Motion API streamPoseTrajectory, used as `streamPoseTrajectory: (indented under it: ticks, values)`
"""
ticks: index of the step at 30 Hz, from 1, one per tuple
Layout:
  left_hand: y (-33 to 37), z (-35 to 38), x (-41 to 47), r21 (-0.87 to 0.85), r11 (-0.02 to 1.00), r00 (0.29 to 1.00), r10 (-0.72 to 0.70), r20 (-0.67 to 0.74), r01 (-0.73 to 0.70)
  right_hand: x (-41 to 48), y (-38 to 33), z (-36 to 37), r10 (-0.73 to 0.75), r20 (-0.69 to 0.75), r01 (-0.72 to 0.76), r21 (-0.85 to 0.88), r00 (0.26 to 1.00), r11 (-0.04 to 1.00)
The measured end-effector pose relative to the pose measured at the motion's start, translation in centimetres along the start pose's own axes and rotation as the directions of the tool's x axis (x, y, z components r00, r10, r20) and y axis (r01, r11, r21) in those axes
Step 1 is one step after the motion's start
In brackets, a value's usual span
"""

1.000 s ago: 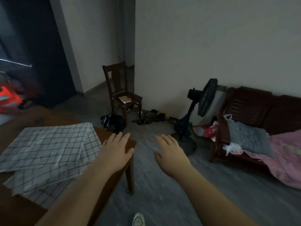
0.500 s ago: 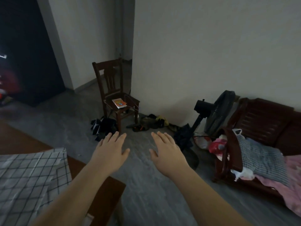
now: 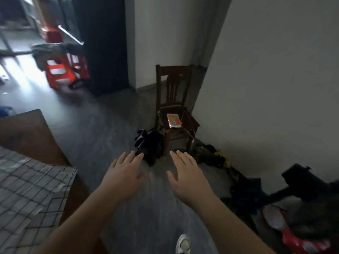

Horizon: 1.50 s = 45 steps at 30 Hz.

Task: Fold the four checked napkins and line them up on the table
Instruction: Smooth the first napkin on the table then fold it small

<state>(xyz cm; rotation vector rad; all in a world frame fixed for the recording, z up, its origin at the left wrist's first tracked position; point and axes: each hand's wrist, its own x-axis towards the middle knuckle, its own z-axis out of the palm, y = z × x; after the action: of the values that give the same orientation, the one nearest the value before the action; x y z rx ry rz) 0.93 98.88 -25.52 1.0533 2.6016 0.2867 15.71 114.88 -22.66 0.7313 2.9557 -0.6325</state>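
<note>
White checked napkins [image 3: 31, 195] lie spread flat on the brown wooden table [image 3: 33, 136] at the left, reaching its right edge. My left hand [image 3: 124, 173] hovers palm down over the floor just right of the table, fingers straight, holding nothing. My right hand [image 3: 187, 176] hovers beside it, also flat and empty. Neither hand touches the napkins. How many napkins lie in the pile cannot be told.
A dark wooden chair [image 3: 174, 107] with an orange booklet [image 3: 173, 121] stands ahead by the wall. Dark bags [image 3: 149, 143] and shoes lie on the floor by it. A black fan [image 3: 308, 184] lies at the right. Red stools [image 3: 64, 68] stand far left.
The view has swung left: the sofa and pillow are out of frame, the chair is now centred, red stools appear. Both hands stay flat and empty in front of me.
</note>
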Motion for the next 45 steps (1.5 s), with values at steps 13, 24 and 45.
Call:
streamPoseTrajectory:
  ticks: [13, 24, 45]
  values:
    - [1.0, -3.1, 5.8, -0.124, 0.825, 0.819, -0.564, -0.11, 0.551, 18.9, 1.6, -3.0, -0.499, 0.208, 0.502, 0.042, 0.841, 0.864]
    - [-11.3, -4.6, 6.6, -0.332, 0.582, 0.579, -0.807, -0.119, 0.742, 29.3, -12.3, 1.7, -0.715, 0.396, 0.759, 0.063, 0.577, 0.647]
    - [-28.5, 4.3, -1.8, -0.582, -0.207, -0.069, -0.966, 0.25, 0.786, 34.2, -38.7, 22.7, -0.509, 0.837, 0.96, 0.272, -0.2, 0.069]
